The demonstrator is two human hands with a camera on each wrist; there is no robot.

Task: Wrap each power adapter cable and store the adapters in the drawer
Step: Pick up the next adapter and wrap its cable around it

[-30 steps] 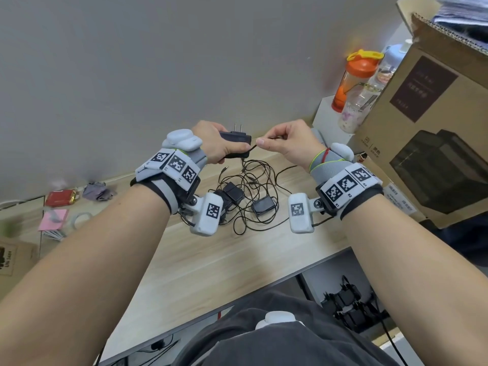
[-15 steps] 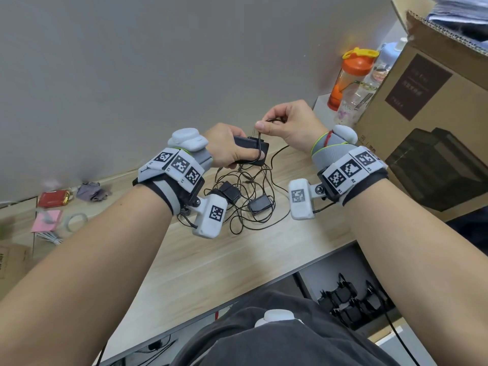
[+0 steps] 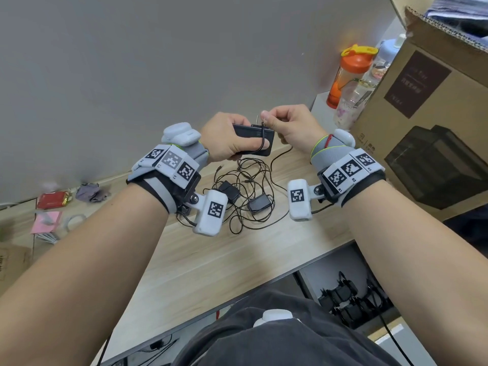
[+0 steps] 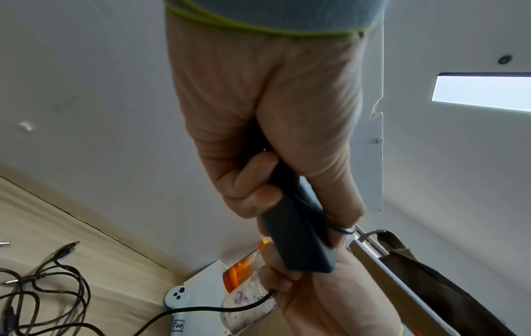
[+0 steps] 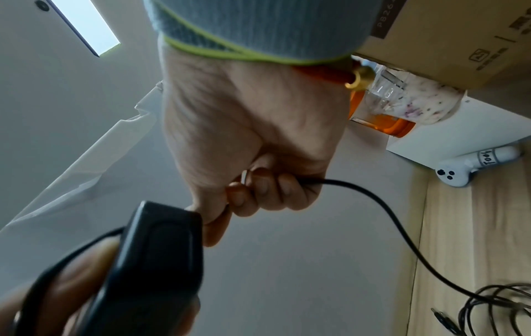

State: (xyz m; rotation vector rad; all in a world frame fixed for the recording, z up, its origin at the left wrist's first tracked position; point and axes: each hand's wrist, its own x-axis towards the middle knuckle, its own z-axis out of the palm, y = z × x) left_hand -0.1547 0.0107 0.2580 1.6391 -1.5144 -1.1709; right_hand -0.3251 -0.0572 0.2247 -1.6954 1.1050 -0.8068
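My left hand (image 3: 227,140) grips a black power adapter (image 3: 253,138) above the wooden desk (image 3: 211,254), its prongs pointing up. A loop of its thin black cable (image 3: 261,142) lies across the adapter body. My right hand (image 3: 285,125) pinches that cable at the adapter's top right corner, and the rest trails down to the desk. The left wrist view shows my fingers and thumb curled round the adapter (image 4: 298,241). The right wrist view shows my curled fingers (image 5: 267,191) holding the cable (image 5: 402,238). Two more black adapters (image 3: 260,203) lie in a tangle of cables (image 3: 245,186) below my hands.
A large cardboard box (image 3: 433,114) stands at the right. An orange bottle (image 3: 348,75) and a clear bottle (image 3: 361,93) sit on a white block beside it. An open drawer (image 3: 351,302) under the desk holds several black adapters. Small clutter (image 3: 52,202) lies far left.
My right hand has carried the cable over the adapter from the far side to its top right corner, laying a loop across the body. The left hand tilted the adapter a little.
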